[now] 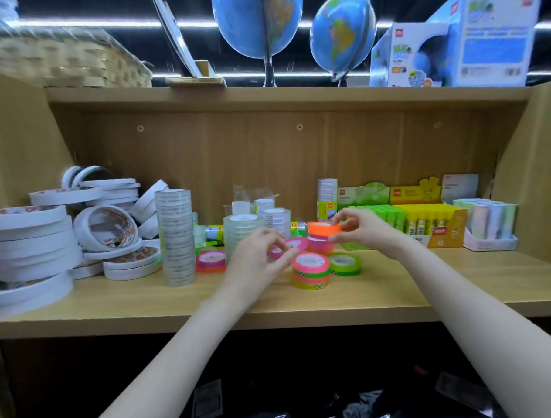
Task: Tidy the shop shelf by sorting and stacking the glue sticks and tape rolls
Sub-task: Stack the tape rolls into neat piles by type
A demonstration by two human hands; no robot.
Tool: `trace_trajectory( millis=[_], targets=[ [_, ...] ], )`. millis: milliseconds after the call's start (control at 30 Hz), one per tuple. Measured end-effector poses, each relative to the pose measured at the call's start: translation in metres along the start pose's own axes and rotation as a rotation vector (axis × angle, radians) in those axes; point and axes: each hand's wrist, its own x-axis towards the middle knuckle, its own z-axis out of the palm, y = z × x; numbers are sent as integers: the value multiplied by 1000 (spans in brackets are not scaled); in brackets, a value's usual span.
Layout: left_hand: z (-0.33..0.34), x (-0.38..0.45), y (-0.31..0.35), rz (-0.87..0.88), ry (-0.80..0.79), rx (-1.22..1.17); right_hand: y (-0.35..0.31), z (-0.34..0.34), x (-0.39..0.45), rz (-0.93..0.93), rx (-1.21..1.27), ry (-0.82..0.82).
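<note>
My left hand [257, 254] pinches a pink tape roll [293, 246], held tilted above the wooden shelf [208, 301]. My right hand [362, 228] grips an orange tape roll [324, 228] that sits on top of a pink roll [320, 245]. In front of them stands a short stack of pink, green and yellow rolls [311, 270], with a green roll [345, 264] to its right. A pink and orange roll [211, 261] lies to the left. Green and yellow glue sticks [420, 221] fill display boxes at the right.
White tape rolls [29, 248] are piled at the left. A tall column of clear tape [175, 237] and shorter clear stacks [242, 232] stand mid-shelf. A pastel pack in a white tray [489, 228] sits far right. Globes [258, 23] and boxes stand on the upper shelf.
</note>
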Motion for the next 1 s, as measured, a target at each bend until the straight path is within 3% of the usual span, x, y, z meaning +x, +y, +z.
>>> trace_trajectory(
  millis=[100,267,467,600,700,767,900,1000],
  targets=[
    [16,6,4,-5,-64,28,-2,-22,-18,-15,43,32],
    [39,4,6,-68,-374,179,26,-9,-38,11,-61,-104],
    [31,4,5,-77,-327,268,24,8,-42,-12,-33,-94],
    [21,-5,-5,-96,-263,375,14,-13,-45,24,2,-299],
    [21,-6,-8,-88,-241,374,-2,-29,-25,-54,74,-203],
    [21,-6,-7,-103,-230,352,-5,-29,3,-105,-64,-150],
    [21,-7,-8,-114,-235,295,19,-3,52,-103,-440,-341],
    [20,-7,-9,-114,-250,253,31,7,58,-84,-530,-368]
  ],
)
